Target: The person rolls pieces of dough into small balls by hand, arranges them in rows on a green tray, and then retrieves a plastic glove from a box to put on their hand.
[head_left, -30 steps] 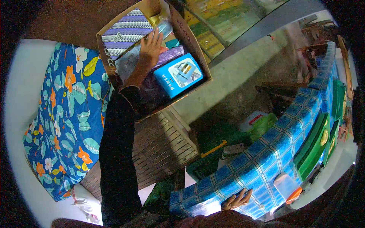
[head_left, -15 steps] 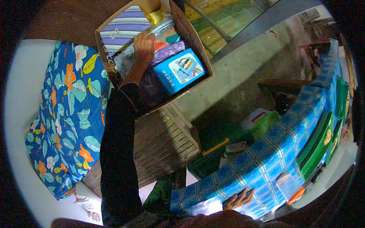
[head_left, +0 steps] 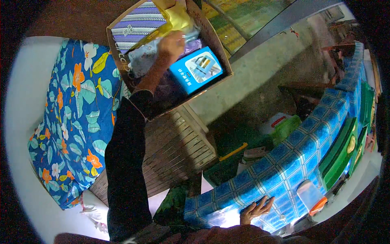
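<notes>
My left hand [head_left: 173,43] reaches into an open cardboard box [head_left: 228,67]. Motion smears its fingers, so whether they grip anything cannot be made out. About it lie a gold-yellow packet [head_left: 178,18], clear plastic bags [head_left: 141,61] and a purple plastic-wrapped bundle [head_left: 193,46]. A blue box with a picture on it [head_left: 185,79] fills the near right corner, and a purple, white and black striped item [head_left: 138,25] the far left one. Low in the view, fingers spread, my right hand [head_left: 256,210] is at the blue checked cloth [head_left: 280,171], holding nothing.
The cardboard box stands by a slatted wooden surface [head_left: 178,142]. To the left hangs a blue floral cloth [head_left: 77,122]. A clear container with an orange end [head_left: 312,197] and green trays [head_left: 339,156] rest on the checked cloth. A yellow bar [head_left: 233,151] lies below.
My left hand has shifted right inside the box, toward the gold packet, which shows more now. The clear bags lie more spread out. My right hand is raised slightly, fingers still apart.
</notes>
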Demonstrator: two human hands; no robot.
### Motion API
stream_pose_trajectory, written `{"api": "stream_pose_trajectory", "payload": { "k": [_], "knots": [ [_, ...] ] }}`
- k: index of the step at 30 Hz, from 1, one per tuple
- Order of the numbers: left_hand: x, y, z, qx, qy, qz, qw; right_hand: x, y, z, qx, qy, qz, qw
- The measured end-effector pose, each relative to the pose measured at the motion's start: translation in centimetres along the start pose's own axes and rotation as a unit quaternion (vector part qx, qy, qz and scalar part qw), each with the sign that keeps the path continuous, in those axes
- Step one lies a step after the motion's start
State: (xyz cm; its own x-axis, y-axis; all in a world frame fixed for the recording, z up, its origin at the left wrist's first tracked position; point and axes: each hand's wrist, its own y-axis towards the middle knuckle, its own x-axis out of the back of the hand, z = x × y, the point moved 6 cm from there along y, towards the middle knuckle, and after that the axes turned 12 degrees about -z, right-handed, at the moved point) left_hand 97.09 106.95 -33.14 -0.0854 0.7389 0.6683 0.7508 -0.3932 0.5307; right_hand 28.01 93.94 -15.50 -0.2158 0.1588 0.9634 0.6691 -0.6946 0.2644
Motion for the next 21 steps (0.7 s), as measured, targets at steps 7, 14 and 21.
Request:
{"api": "stream_pose_trajectory", "payload": {
  "k": [7, 14, 21],
  "knots": [
    [-5.5, -1.9, -6.8, 0.267, -0.152, 0.489, 0.816, 0.5, 0.3, 0.5, 0.005, -0.007, -0.012, 1.000],
    [3.4, -1.9, -4.4, 0.241, -0.154, 0.609, 0.740, 0.1, 0.0, 0.2, 0.010, -0.007, -0.005, 1.000],
    [6.0, 2.1, -3.8, -0.071, 0.114, 0.262, 0.956, 0.2, 0.2, 0.7, 0.008, 0.002, -0.003, 1.000]
  ]
}}
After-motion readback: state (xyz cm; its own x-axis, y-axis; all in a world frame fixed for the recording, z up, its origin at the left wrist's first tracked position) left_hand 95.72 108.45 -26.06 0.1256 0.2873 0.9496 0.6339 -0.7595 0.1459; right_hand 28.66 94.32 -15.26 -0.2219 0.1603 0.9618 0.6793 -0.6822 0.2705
